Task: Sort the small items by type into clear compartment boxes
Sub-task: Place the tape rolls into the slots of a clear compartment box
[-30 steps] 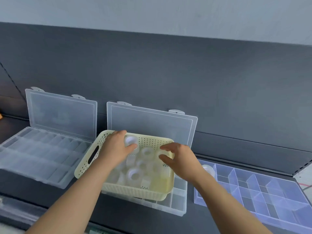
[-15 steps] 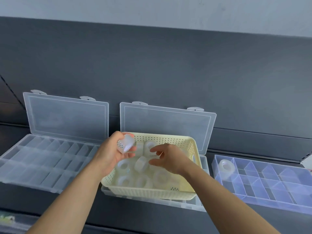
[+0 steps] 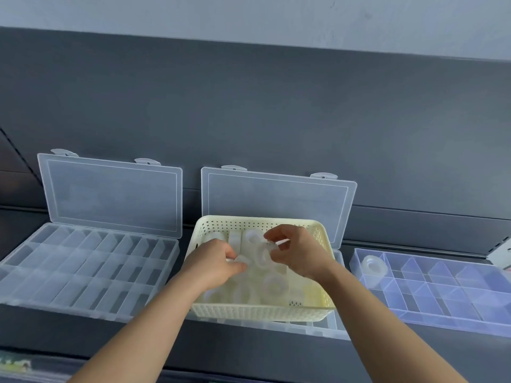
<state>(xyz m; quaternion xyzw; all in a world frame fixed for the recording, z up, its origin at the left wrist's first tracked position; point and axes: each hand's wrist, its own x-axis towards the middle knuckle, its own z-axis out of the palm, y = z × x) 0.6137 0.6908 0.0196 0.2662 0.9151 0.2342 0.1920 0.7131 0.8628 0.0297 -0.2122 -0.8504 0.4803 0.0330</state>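
Translucent rolls crowd a perforated cream basket; left hand, right hand each pinch one.

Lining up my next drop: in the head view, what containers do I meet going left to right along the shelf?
Clear compartment box, lid up → cream perforated basket, sitting on the middle clear box → blue-tinted compartment box, one tape roll in its far-left compartment.

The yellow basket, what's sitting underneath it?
A clear compartment box lies under the yellow basket; only its front strip, right end and raised lid show. Whatever is in its covered compartments cannot be seen.
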